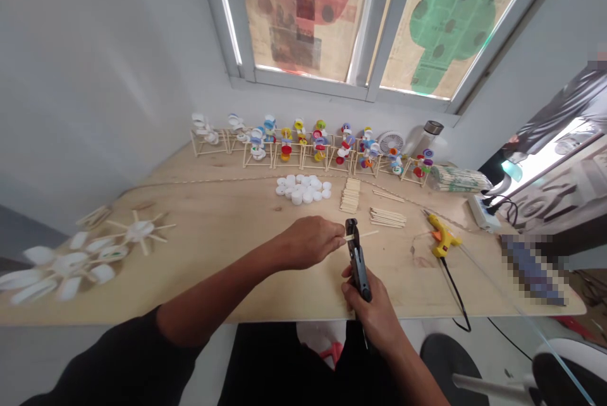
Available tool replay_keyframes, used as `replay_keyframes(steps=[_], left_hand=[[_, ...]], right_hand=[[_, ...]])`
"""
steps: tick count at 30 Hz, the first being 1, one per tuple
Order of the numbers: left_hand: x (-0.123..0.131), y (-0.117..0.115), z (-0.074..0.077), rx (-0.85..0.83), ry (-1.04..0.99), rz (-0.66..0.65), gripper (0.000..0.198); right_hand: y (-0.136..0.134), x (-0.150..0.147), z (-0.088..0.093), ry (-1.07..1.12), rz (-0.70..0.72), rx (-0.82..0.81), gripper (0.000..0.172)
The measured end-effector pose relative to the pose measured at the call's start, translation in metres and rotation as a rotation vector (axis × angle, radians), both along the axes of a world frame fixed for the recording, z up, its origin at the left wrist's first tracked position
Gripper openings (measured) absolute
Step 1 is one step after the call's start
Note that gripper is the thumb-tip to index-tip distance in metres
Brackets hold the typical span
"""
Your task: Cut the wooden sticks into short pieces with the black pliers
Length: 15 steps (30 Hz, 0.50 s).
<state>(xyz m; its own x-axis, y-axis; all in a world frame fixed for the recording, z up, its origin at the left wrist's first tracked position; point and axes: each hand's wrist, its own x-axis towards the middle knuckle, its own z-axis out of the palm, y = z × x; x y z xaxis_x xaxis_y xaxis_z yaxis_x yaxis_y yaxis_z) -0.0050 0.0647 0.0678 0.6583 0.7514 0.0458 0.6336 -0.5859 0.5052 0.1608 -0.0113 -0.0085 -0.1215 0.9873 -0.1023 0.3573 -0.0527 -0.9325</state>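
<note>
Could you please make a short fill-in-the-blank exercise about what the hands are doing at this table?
The right hand holds black cutting pliers, and the left hand holds a thin wooden ____ in their jaws. The pile of loose bottle caps is ____ in colour. The hot glue gun lies to the ____ of the pliers.

Missing words: stick; white; right.

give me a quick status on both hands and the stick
left hand pinching wooden craft stick; right hand gripping black pliers, jaws on the stick; yellow glue gun lying off to the right, apart from the hands
</note>
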Motion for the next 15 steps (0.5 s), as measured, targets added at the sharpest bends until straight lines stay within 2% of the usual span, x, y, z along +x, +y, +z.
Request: replay_keyframes(steps=[15], left_hand=[[-0.002, 0.012, 0.0, -0.102, -0.005, -0.119, 0.022]], right_hand=[[0.0, -0.001, -0.007, -0.008, 0.004, -0.018, 0.016]])
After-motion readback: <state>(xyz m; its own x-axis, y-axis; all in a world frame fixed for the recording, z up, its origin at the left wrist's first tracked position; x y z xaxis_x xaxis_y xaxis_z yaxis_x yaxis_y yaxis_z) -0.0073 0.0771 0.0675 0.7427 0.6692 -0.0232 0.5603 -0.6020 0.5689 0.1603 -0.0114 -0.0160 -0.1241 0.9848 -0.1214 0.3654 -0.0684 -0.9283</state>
